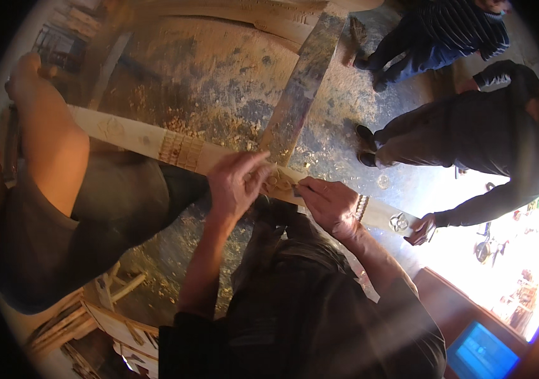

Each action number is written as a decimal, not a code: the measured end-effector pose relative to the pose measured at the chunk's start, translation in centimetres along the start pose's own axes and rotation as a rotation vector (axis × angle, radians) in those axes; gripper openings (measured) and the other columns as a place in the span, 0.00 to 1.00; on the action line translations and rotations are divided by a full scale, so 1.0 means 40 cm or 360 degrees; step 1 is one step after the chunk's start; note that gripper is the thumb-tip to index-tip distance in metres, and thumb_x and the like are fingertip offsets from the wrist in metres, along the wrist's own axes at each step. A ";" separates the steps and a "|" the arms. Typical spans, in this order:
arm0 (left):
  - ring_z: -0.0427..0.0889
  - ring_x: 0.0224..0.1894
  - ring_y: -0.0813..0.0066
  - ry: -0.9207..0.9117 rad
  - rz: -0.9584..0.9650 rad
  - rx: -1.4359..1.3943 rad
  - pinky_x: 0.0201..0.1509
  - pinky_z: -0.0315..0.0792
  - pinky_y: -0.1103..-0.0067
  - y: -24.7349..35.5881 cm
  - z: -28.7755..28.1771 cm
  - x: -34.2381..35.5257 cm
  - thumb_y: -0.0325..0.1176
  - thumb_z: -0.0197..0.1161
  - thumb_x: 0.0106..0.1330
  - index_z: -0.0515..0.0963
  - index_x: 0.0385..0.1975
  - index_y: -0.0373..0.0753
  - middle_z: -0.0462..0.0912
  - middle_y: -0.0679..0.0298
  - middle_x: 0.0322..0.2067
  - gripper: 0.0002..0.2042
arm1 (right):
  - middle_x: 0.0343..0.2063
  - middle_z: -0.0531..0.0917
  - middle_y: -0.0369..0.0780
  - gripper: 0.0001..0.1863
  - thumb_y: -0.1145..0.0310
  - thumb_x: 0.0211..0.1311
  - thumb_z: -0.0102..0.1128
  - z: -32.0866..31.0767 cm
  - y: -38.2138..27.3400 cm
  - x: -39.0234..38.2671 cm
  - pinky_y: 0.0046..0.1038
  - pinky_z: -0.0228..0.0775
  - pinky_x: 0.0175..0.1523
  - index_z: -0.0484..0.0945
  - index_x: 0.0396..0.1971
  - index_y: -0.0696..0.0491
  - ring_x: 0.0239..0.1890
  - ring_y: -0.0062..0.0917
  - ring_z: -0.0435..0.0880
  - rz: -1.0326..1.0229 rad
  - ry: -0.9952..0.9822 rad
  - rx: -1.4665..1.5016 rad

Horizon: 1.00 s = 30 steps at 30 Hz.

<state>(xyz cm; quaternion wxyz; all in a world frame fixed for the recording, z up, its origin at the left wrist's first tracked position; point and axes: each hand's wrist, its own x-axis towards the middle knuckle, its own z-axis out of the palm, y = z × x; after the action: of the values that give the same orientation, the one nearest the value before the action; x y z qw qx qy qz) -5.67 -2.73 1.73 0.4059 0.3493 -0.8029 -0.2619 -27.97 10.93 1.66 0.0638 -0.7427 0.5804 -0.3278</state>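
A long pale wooden plank [137, 138] runs slantwise in front of me, carved with a ridged band [181, 150] and several rosettes. Over the carving near its middle is my left hand [235, 184], fingers half bent and apart, with nothing visible in them. Just to the right, my right hand [331, 203] is closed with its fingertips low at the plank. A small dark tool tip [296, 190] shows at those fingers; the rest is hidden, so its kind is unclear. Another person's hand [422, 228] touches the plank's right end.
A worn beam [304, 82] meets the plank from the far side. Wood shavings [241, 126] litter the floor. Someone in dark clothing [118, 189] sits close on my left; two people stand at right. Stacked wood [61, 328] lies at lower left.
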 end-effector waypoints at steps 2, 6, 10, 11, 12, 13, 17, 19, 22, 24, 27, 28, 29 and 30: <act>0.90 0.29 0.66 -0.0010 -0.0127 0.0102 0.35 0.83 0.71 -0.031 0.006 0.016 0.28 0.80 0.72 0.92 0.44 0.36 0.92 0.62 0.31 0.06 | 0.51 0.95 0.35 0.18 0.73 0.57 0.79 -0.001 0.027 -0.048 0.34 0.89 0.50 0.94 0.49 0.51 0.47 0.29 0.96 -0.0163 -0.0147 -0.0203; 0.86 0.31 0.57 0.0088 0.0079 0.0467 0.36 0.80 0.65 -0.073 0.042 0.029 0.34 0.82 0.67 0.91 0.37 0.40 0.88 0.63 0.30 0.08 | 0.54 0.93 0.37 0.21 0.71 0.54 0.77 0.001 0.038 -0.047 0.38 0.88 0.59 0.94 0.51 0.51 0.59 0.32 0.92 -0.0272 -0.0236 -0.0181; 0.85 0.33 0.58 0.0066 0.0123 0.0554 0.37 0.80 0.65 -0.078 0.045 0.028 0.37 0.83 0.65 0.89 0.34 0.41 0.87 0.65 0.30 0.09 | 0.57 0.93 0.38 0.22 0.68 0.54 0.73 -0.001 0.061 -0.031 0.43 0.86 0.70 0.93 0.52 0.51 0.67 0.34 0.88 -0.0270 -0.0341 -0.0115; 0.85 0.32 0.59 0.0056 0.0109 0.0569 0.36 0.80 0.65 -0.077 0.044 0.028 0.37 0.83 0.65 0.89 0.33 0.41 0.87 0.65 0.30 0.09 | 0.57 0.93 0.37 0.22 0.68 0.54 0.73 -0.007 0.064 -0.022 0.44 0.85 0.72 0.93 0.52 0.50 0.69 0.34 0.88 -0.0287 -0.0352 -0.0099; 0.85 0.32 0.59 0.0046 0.0096 0.0583 0.36 0.80 0.65 -0.076 0.043 0.029 0.37 0.83 0.64 0.88 0.33 0.42 0.87 0.65 0.29 0.09 | 0.57 0.93 0.37 0.22 0.70 0.54 0.75 -0.009 0.067 -0.017 0.45 0.85 0.73 0.94 0.52 0.50 0.69 0.34 0.88 -0.0298 -0.0367 -0.0075; 0.85 0.32 0.59 0.0036 0.0084 0.0597 0.36 0.80 0.65 -0.074 0.042 0.027 0.37 0.83 0.64 0.88 0.33 0.42 0.87 0.65 0.29 0.09 | 0.57 0.93 0.36 0.21 0.71 0.54 0.77 -0.010 0.068 -0.013 0.46 0.85 0.73 0.94 0.51 0.49 0.68 0.34 0.88 -0.0309 -0.0382 -0.0052; 0.84 0.32 0.60 0.0034 0.0031 0.0609 0.36 0.80 0.66 -0.069 0.047 0.027 0.38 0.83 0.64 0.88 0.31 0.42 0.86 0.66 0.28 0.10 | 0.57 0.94 0.34 0.21 0.73 0.55 0.78 -0.014 0.082 -0.003 0.48 0.84 0.76 0.94 0.51 0.47 0.71 0.34 0.87 -0.0405 -0.0452 0.0018; 0.85 0.32 0.61 0.0028 0.0025 0.0634 0.36 0.80 0.66 -0.065 0.048 0.029 0.39 0.83 0.64 0.88 0.31 0.42 0.85 0.66 0.28 0.10 | 0.57 0.94 0.34 0.20 0.73 0.55 0.77 -0.014 0.096 0.002 0.49 0.84 0.76 0.94 0.51 0.48 0.72 0.34 0.87 -0.0442 -0.0475 0.0041; 0.85 0.32 0.61 0.0049 0.0028 0.0665 0.36 0.80 0.66 -0.066 0.050 0.024 0.39 0.83 0.64 0.88 0.31 0.42 0.85 0.66 0.27 0.10 | 0.56 0.94 0.34 0.19 0.72 0.56 0.76 -0.013 0.094 0.011 0.49 0.84 0.75 0.94 0.50 0.48 0.72 0.34 0.86 -0.0462 -0.0508 0.0046; 0.84 0.32 0.60 0.0034 0.0015 0.0650 0.35 0.79 0.66 -0.062 0.048 0.027 0.39 0.83 0.66 0.90 0.32 0.40 0.87 0.65 0.28 0.10 | 0.57 0.94 0.34 0.19 0.71 0.56 0.76 -0.014 0.080 0.027 0.49 0.84 0.75 0.94 0.50 0.49 0.72 0.34 0.86 -0.0455 -0.0521 0.0033; 0.84 0.32 0.59 -0.0001 -0.0002 0.0649 0.35 0.79 0.66 -0.058 0.046 0.030 0.40 0.83 0.67 0.91 0.33 0.39 0.89 0.64 0.29 0.11 | 0.57 0.94 0.34 0.18 0.72 0.55 0.76 -0.016 0.058 0.044 0.49 0.84 0.75 0.95 0.48 0.49 0.71 0.35 0.87 -0.0428 -0.0535 0.0031; 0.84 0.32 0.59 -0.0015 -0.0006 0.0652 0.36 0.79 0.66 -0.057 0.047 0.031 0.40 0.83 0.67 0.92 0.34 0.39 0.89 0.64 0.29 0.11 | 0.56 0.94 0.34 0.18 0.72 0.55 0.75 -0.014 0.056 0.044 0.49 0.84 0.75 0.95 0.47 0.49 0.71 0.35 0.87 -0.0422 -0.0545 0.0040; 0.84 0.32 0.59 -0.0024 0.0006 0.0659 0.36 0.79 0.65 -0.058 0.049 0.035 0.41 0.82 0.68 0.92 0.34 0.39 0.89 0.64 0.29 0.11 | 0.56 0.94 0.35 0.18 0.72 0.54 0.75 -0.012 0.056 0.045 0.49 0.84 0.75 0.95 0.47 0.49 0.71 0.35 0.87 -0.0418 -0.0550 0.0046; 0.84 0.32 0.59 -0.0033 0.0019 0.0666 0.36 0.79 0.65 -0.059 0.050 0.039 0.41 0.82 0.68 0.92 0.33 0.39 0.89 0.64 0.29 0.11 | 0.56 0.94 0.35 0.17 0.72 0.54 0.75 -0.006 0.053 0.048 0.49 0.84 0.74 0.95 0.47 0.49 0.71 0.35 0.87 -0.0405 -0.0522 0.0069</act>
<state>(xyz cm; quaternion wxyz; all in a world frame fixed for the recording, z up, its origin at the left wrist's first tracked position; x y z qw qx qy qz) -7.19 -5.13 -0.29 0.3177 0.4184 -0.8460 -0.0907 -29.60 8.59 1.63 0.1314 -0.8519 0.4566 -0.2203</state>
